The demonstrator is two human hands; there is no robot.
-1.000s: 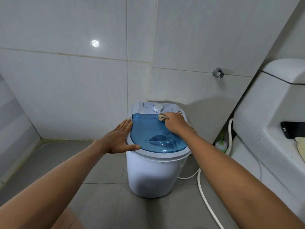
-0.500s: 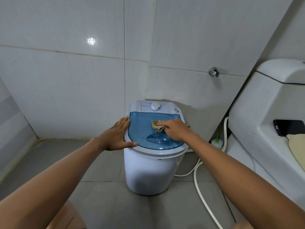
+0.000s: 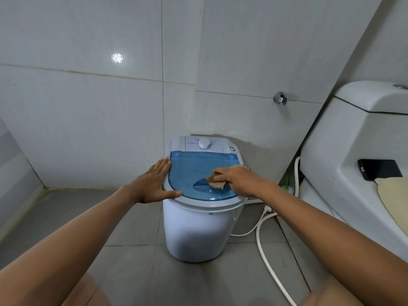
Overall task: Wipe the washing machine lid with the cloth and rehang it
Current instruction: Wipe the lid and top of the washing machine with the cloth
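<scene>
A small white washing machine (image 3: 196,230) stands on the floor against the tiled wall. Its translucent blue lid (image 3: 192,168) is speckled with drops, and a white dial (image 3: 204,144) sits behind it. My right hand (image 3: 240,180) presses a bunched tan cloth (image 3: 215,182) onto the lid's front right area. My left hand (image 3: 154,184) lies flat, fingers spread, on the machine's left rim, thumb along the front edge.
A white toilet (image 3: 353,151) fills the right side, with a black phone (image 3: 379,172) and a beige cloth (image 3: 395,195) on it. A white hose (image 3: 265,246) runs over the floor beside the machine. A chrome tap (image 3: 280,98) sticks out of the wall.
My right hand has dragged the cloth from the lid's back edge near the dial toward the front right. My left hand has stayed on the left rim.
</scene>
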